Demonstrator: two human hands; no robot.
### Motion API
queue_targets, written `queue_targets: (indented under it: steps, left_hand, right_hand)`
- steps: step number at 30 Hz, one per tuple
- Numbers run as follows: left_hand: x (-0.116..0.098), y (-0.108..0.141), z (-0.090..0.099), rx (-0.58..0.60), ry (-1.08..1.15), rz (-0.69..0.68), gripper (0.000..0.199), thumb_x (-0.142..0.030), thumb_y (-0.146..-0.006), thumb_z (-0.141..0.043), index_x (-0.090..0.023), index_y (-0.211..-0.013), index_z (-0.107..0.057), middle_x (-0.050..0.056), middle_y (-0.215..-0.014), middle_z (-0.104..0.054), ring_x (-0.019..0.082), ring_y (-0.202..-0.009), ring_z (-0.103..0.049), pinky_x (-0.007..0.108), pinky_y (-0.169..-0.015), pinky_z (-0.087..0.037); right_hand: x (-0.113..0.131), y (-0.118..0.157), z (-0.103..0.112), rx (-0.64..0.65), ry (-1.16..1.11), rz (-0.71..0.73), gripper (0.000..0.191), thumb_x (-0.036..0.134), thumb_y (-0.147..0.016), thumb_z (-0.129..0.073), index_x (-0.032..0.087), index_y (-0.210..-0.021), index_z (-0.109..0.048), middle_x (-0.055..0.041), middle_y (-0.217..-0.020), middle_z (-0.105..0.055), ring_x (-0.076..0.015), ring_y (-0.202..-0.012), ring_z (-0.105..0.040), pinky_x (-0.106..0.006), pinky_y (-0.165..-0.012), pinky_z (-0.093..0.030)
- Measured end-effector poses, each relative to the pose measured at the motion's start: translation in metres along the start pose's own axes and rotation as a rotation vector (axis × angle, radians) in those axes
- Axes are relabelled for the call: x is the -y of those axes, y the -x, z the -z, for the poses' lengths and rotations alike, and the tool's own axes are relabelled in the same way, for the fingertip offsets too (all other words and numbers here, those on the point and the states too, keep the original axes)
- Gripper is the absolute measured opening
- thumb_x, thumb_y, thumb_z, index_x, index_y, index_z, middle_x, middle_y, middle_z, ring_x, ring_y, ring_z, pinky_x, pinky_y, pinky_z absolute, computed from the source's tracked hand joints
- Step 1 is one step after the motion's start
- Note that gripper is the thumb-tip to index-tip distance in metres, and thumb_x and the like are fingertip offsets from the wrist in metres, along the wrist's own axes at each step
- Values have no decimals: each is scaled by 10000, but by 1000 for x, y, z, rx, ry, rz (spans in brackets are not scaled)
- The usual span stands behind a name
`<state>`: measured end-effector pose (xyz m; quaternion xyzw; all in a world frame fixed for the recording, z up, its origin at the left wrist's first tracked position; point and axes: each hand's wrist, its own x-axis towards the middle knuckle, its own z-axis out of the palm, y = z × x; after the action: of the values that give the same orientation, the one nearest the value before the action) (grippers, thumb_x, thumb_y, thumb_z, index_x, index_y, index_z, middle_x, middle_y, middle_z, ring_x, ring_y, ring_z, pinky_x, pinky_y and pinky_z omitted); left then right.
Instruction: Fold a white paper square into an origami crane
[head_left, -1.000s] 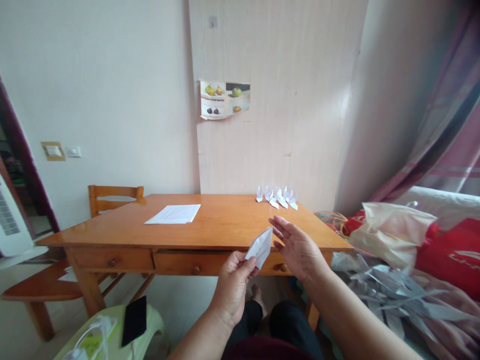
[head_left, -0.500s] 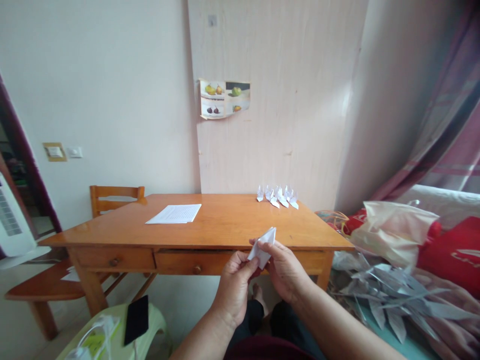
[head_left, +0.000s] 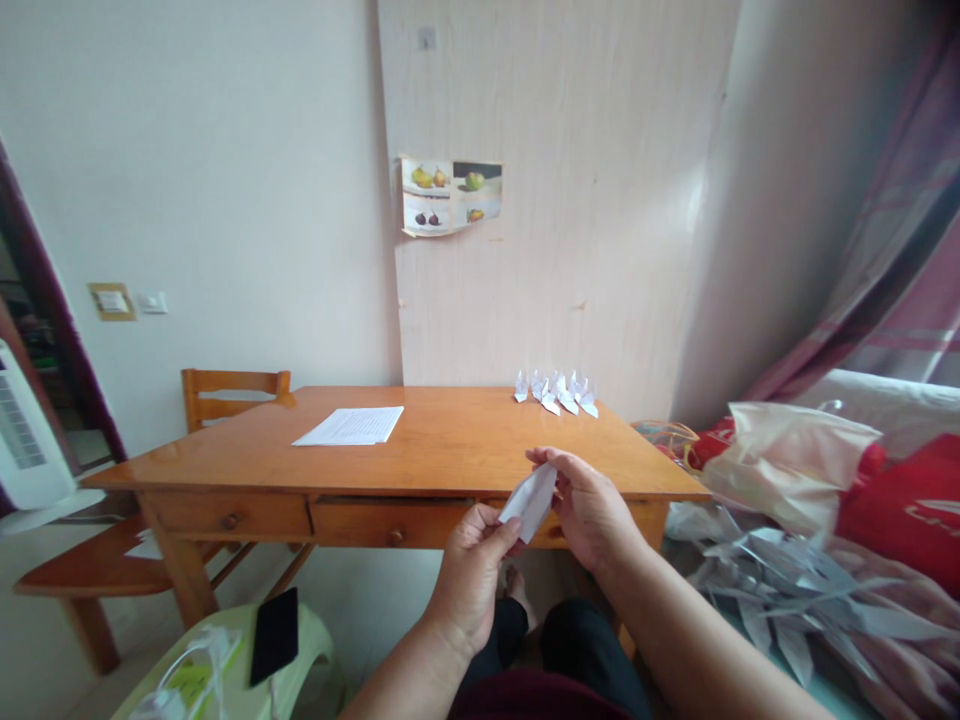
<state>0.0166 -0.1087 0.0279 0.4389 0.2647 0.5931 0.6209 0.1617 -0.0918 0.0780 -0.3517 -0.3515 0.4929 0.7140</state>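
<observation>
A small piece of folded white paper [head_left: 529, 503] is held up between both hands, just in front of the table's near edge. My left hand [head_left: 474, 570] pinches its lower left part between thumb and fingers. At its upper right edge, my right hand [head_left: 589, 508] has its thumb and fingers closed around the paper. Several folded white paper figures [head_left: 556, 392] stand in a group at the back right of the wooden table [head_left: 442, 440]. A stack of printed white sheets [head_left: 351, 426] lies on the table's left part.
A green stool [head_left: 304, 640] at the lower left bears a black phone [head_left: 275, 636] and white cables. Beside it is a wooden chair [head_left: 97, 580]. At the right lie a pile of grey-white paper strips [head_left: 795, 590], a cream bag [head_left: 787, 460] and a red bag [head_left: 907, 510].
My right hand has shifted slightly up and right, with its thumb off the paper's front face. The folded paper is turned and shows more of its face.
</observation>
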Motion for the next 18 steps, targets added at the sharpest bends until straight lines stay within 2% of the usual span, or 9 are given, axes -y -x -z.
queue_targets:
  steps: [3, 5, 8, 11, 13, 18]
  left_hand:
    - [-1, -1, 0, -30, 38, -7, 291, -340, -695, -846, -165, -733, -617, 13, -739, -646, 141, -704, -556, 276, -722, -412]
    - [-2, -2, 0, -46, 63, -18, 285, -328, -695, -848, -162, -754, -625, 17, -770, -659, 139, -718, -560, 277, -731, -420]
    - [-4, -5, 0, -56, 87, -21, 282, -326, -702, -847, -156, -783, -638, 24, -787, -670, 141, -737, -567, 285, -753, -432]
    - [-4, -7, 2, -45, 104, -12, 270, -328, -729, -833, -152, -811, -645, 32, -802, -679, 147, -766, -579, 294, -784, -441]
    - [-4, -7, 3, -33, 102, -13, 258, -324, -745, -821, -151, -829, -650, 37, -819, -685, 150, -782, -584, 298, -799, -442]
    - [-2, -6, 4, -20, 62, -38, 248, -316, -754, -813, -154, -815, -636, 22, -790, -667, 143, -752, -568, 290, -772, -431]
  right_hand:
    - [6, -4, 5, -33, -7, 19, 277, 463, -747, -748, 257, -929, -778, -47, -1110, -746, -254, -1073, -586, -325, -744, -405]
    - [3, 1, 6, -22, 1, -3, 321, 520, -771, -724, 254, -942, -778, -58, -1081, -750, -257, -1064, -595, -328, -744, -401]
    - [-11, 19, 4, 71, 89, -60, 341, 555, -779, -722, 233, -878, -780, -60, -963, -755, -245, -936, -609, -331, -733, -393]
    - [-27, 34, -1, 195, 183, -74, 251, 456, -755, -773, 215, -821, -786, -36, -810, -733, -203, -787, -572, -321, -724, -379]
    - [-33, 37, -3, 170, 163, -74, 196, 406, -738, -781, 214, -777, -782, -23, -768, -719, -186, -737, -548, -319, -716, -379]
    - [-27, 29, -4, 102, 99, -76, 161, 381, -743, -742, 223, -759, -766, -28, -860, -723, -206, -831, -574, -317, -732, -407]
